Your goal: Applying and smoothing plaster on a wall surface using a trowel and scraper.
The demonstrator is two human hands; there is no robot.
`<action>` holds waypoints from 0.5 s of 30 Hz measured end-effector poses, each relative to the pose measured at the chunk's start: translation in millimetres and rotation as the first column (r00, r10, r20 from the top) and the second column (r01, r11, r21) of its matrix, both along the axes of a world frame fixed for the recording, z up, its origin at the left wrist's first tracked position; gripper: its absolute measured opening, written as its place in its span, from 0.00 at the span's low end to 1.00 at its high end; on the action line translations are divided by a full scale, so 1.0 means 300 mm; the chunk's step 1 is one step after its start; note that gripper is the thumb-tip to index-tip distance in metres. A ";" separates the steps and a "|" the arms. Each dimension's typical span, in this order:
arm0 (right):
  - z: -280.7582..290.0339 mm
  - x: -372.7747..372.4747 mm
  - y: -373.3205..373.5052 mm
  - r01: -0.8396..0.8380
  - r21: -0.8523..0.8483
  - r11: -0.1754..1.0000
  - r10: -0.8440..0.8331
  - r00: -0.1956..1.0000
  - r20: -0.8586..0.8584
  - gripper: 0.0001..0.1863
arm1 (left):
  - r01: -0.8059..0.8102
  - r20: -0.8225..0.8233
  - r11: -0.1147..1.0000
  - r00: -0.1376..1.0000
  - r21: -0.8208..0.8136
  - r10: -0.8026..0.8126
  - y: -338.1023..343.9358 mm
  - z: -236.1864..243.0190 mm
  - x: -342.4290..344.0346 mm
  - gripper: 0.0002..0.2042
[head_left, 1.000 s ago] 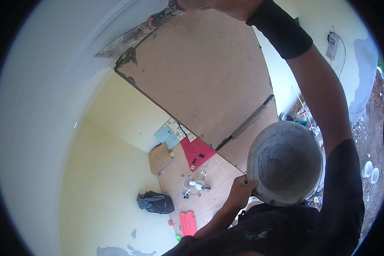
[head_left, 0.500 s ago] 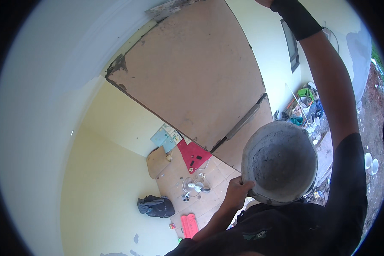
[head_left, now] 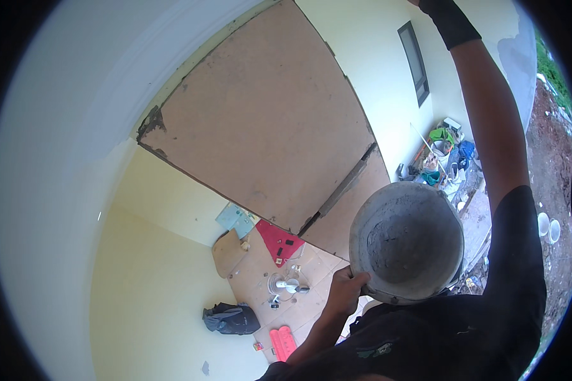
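Note:
My left hand (head_left: 346, 292) is closed on the left rim of a round grey mortar bowl (head_left: 408, 241), thumb over the edge. Dried, crusted grey residue coats the inside of the bowl, which is close to my chest. On the right, my right arm (head_left: 489, 108) is raised high, with a black band (head_left: 450, 24) around the wrist. Only a sliver of my right hand (head_left: 415, 2) shows at the top edge; its fingers and anything in them are out of the picture.
A wide tan board (head_left: 254, 120) with chipped edges spans the space ahead, above the tiled floor (head_left: 318, 267). Below lie a red cloth (head_left: 274, 240), a fan (head_left: 287, 287) and a dark bag (head_left: 232, 319). Pale walls (head_left: 159, 273) stand left; heaped buckets and bags (head_left: 442, 155) lie right.
The view has shifted slightly, and the board and floor things sit further left. A grey flat strip at the top edge is gone from view. My left hand keeps its hold on the bowl.

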State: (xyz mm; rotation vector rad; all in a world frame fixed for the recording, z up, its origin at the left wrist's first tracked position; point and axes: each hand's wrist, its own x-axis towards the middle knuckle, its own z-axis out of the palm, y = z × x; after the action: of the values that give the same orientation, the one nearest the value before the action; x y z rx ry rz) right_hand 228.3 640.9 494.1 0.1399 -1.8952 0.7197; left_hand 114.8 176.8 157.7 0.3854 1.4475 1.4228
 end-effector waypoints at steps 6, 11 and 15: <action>0.018 -0.190 -0.219 -0.689 0.130 0.713 0.698 0.714 -0.051 0.13 | 0.046 -0.019 0.999 0.999 0.025 -0.045 0.009 -0.021 0.004 0.16; 0.077 -0.286 -0.516 -0.154 0.275 0.949 0.161 0.987 -0.002 0.12 | 0.046 -0.029 0.998 0.999 0.043 -0.045 0.005 -0.015 -0.001 0.16; 0.071 -0.293 -0.472 -0.154 0.295 0.943 0.158 0.987 0.009 0.13 | 0.068 0.006 0.998 0.998 0.003 -0.068 -0.013 -0.007 -0.001 0.16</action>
State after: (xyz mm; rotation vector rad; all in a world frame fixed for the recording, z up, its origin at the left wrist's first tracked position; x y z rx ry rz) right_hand 140.4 499.2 515.4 0.4879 -1.9844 0.5332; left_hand 114.4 172.9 155.7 0.4279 1.4146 1.3701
